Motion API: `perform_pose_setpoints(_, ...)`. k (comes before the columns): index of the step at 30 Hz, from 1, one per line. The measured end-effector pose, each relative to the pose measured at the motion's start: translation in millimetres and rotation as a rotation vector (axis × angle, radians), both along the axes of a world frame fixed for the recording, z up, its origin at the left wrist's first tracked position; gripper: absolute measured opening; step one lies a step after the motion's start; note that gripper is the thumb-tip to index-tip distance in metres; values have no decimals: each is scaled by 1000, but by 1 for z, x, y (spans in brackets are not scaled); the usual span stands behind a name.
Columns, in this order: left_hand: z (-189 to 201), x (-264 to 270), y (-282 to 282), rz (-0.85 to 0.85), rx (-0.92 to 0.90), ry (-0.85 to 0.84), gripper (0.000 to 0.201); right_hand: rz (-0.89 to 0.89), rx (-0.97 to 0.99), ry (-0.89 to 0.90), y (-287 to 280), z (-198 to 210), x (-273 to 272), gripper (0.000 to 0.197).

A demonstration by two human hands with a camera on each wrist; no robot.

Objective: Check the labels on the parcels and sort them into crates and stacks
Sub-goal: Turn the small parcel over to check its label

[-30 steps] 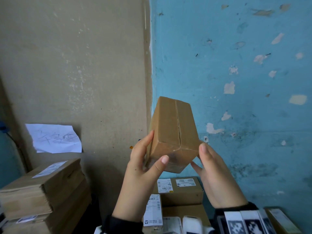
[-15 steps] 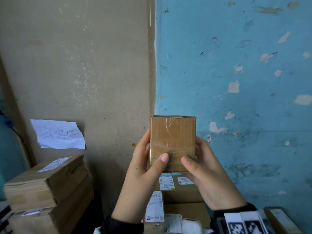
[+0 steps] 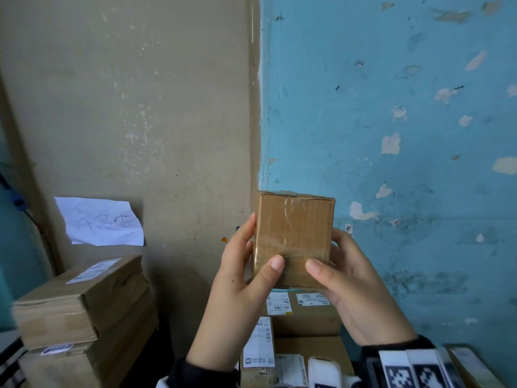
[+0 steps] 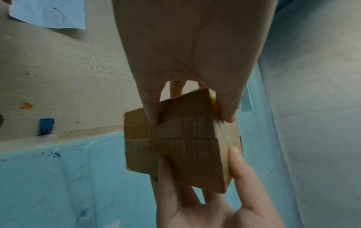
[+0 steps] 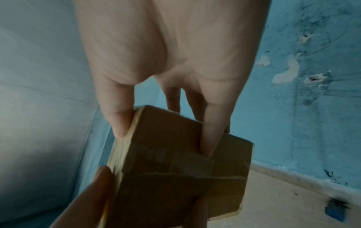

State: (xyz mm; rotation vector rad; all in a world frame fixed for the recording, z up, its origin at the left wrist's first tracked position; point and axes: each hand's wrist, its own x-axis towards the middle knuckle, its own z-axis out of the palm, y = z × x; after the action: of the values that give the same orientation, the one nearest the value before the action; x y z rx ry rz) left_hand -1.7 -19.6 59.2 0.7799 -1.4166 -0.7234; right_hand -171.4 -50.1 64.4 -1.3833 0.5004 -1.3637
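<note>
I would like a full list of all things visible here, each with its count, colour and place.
small parcel: one, brown, taped, held up in front of the wall corner; no label on the face toward the head camera
stacked boxes: at least two, brown, white labels, lower left
labelled parcels: several, brown with white labels, below the hands
paper sheet: one, white, handwritten, on the beige wall
beige wall: left
blue wall: right, paint chipped
left hand: holds the parcel's left side
right hand: holds its right side

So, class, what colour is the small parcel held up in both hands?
Plain brown cardboard parcel, clearest in the head view.
</note>
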Motion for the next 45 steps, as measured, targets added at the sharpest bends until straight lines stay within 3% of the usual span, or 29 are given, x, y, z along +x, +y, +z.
perform_pose_setpoints(8,-7,1,-1,26,-33,-112,80,-100,36,23,1,3,-6,86)
perform_pose_setpoints(11,-9,3,-3,124,-80,-181,69,-118,203,-69,-1,-1,-4,114)
perform_pose_setpoints(13,-8,3,-3,146,-92,-195,62,-90,260,-125,-2,-3,-1,94)
perform_pose_setpoints(16,-3,1,-2,149,-107,-193,60,-131,233,-103,-2,-7,3,38)
perform_pose_setpoints(19,0,1,-2,152,-109,-194,62,-184,117,-48,-1,-7,6,23)
perform_pose_setpoints(22,-3,1,-4,90,-79,-129,70,-204,39,-31,-5,-7,5,85)
perform_pose_setpoints(25,-3,-1,-3,21,-55,-64,73,-190,4,-21,-10,-3,7,111)
perform_pose_setpoints(29,0,0,-5,73,40,77,64,-143,-35,-47,-7,1,7,95)
perform_pose_setpoints(33,3,4,-7,127,-36,134,56,-169,1,-31,-8,-1,7,84)
perform_pose_setpoints(36,2,5,-7,135,-45,74,45,-227,-15,-31,-7,-1,9,48)
perform_pose_setpoints(38,1,9,-5,155,-25,64,38,-247,-30,-10,-4,1,11,37)
perform_pose_setpoints(43,-1,16,6,134,26,68,69,-261,-64,31,7,2,16,31)
perform_pose_setpoints(45,-1,17,11,128,34,50,77,-249,-81,41,12,2,21,45)
